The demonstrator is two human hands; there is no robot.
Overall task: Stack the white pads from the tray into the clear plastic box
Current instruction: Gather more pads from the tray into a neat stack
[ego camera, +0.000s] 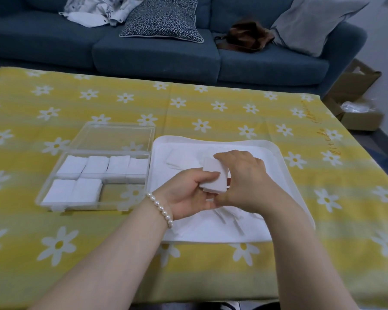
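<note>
At frame centre, both hands, left (188,193) and right (244,180), pinch a small stack of pads (213,177) above the tray (285,166). The box (54,182) at left holds six stacks, its lower-right part yet unfilled. Loose pads remain in the tray, so I judge the task well past halfway.
</note>
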